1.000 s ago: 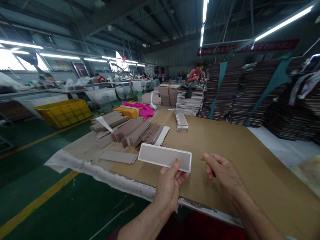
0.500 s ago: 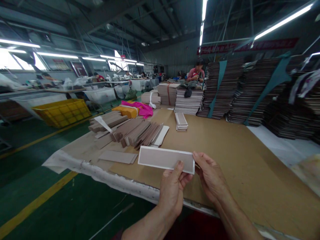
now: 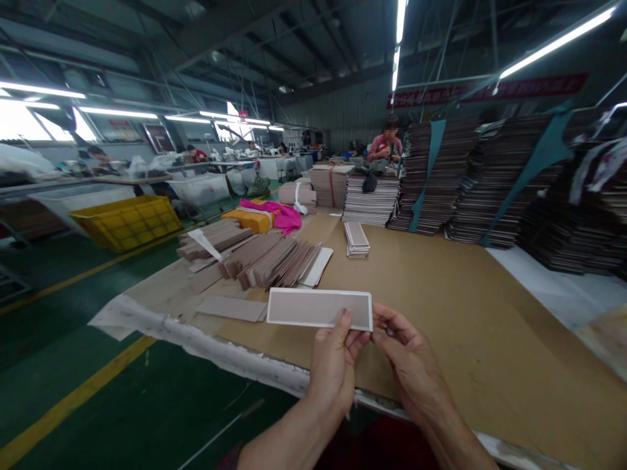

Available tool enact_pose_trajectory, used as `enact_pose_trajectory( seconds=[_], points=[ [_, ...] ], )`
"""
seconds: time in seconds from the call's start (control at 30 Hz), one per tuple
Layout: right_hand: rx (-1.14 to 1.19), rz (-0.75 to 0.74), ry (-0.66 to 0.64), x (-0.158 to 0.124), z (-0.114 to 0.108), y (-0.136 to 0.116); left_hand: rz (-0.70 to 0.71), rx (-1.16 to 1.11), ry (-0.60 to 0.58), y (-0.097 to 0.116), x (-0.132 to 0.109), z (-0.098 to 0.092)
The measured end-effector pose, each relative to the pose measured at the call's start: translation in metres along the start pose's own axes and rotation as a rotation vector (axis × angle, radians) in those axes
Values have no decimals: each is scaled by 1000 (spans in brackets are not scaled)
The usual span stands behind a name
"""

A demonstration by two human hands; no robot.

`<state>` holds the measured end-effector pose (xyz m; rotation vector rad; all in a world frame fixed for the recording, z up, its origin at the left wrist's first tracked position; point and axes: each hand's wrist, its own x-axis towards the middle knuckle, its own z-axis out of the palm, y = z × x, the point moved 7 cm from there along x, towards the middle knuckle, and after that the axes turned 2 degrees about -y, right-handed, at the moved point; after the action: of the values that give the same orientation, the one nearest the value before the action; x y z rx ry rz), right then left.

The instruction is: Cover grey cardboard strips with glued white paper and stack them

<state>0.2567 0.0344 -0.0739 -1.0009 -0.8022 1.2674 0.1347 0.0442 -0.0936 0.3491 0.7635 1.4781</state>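
A long flat board (image 3: 304, 309), grey-beige with a white border, is held just above the table's front part. My left hand (image 3: 336, 362) is closed on it, thumb on the face and fingers beneath, near the right end. My right hand (image 3: 404, 356) pinches the board's lower right corner between thumb and fingers; part of this grip is hidden. Left of the board lie plain grey strips (image 3: 230, 308). Beyond them a fanned row of brownish strips (image 3: 279, 262) rests beside a pale board (image 3: 317, 266). A small stack of white-bordered boards (image 3: 356, 239) sits farther back.
The brown-topped table (image 3: 455, 313) has a white-wrapped front edge (image 3: 206, 346). Tall stacks of dark panels (image 3: 435, 176) stand along the back right. A pink cloth (image 3: 284, 217) lies on a yellow bundle. A yellow bin (image 3: 126, 222) is on the floor at left; a person (image 3: 385, 145) works behind.
The board has shifted slightly left and turned more level. My right hand has moved from its upper right corner down to the lower right corner.
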Motion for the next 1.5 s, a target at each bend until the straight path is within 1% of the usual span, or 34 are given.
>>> enact_pose_trajectory(
  seconds=[0.13, 0.27, 0.37, 0.43, 0.5, 0.63, 0.77, 0.87, 1.0, 1.03, 1.1, 1.17, 1.2, 1.27, 1.37, 1.4, 1.5],
  points=[
    [-30, 80, 81, 0, -21, 13, -18, 22, 64, 7, 12, -11],
    [-14, 118, 119, 8, -32, 15, -19, 46, 53, 10, 18, -12],
    [-14, 102, 134, 13, -32, 12, 6, 67, 74, 9, 17, -12],
    [-33, 103, 103, 15, -29, 12, 6, 96, 89, 7, 16, -13],
    [-84, 102, 48, 15, -25, 13, 0, 137, 78, 5, 15, -12],
    [-217, 52, -50, 14, -17, 8, -3, 188, 34, 4, 13, -7],
    [-263, 19, -117, 11, -10, 2, 16, 171, -15, 7, 9, 1],
    [-323, 10, -102, 10, -11, 2, 28, 156, -51, 8, 7, 6],
    [-442, -26, -129, 9, -14, 1, 67, 194, -52, 10, 5, 6],
    [-475, -47, -120, 10, -16, -1, 78, 199, -54, 11, 5, 6],
    [-541, -104, -45, 12, -25, -8, 86, 197, -53, 12, 6, 5],
    [-581, -163, 52, 13, -35, -16, 66, 188, -38, 12, 6, 3],
    [-593, -184, 77, 12, -38, -19, 48, 185, -28, 11, 6, 2],
    [-607, -208, 47, 11, -37, -21, 11, 174, -13, 9, 7, 1],
    [-639, -197, -79, 8, -29, -18, -19, 162, -4, 7, 8, 1],
    [-660, -199, -101, 7, -26, -17, -22, 159, -3, 7, 9, 1],
    [-755, -281, -89, 5, -20, -21, -20, 158, -18, 5, 8, 3]
  ],
)
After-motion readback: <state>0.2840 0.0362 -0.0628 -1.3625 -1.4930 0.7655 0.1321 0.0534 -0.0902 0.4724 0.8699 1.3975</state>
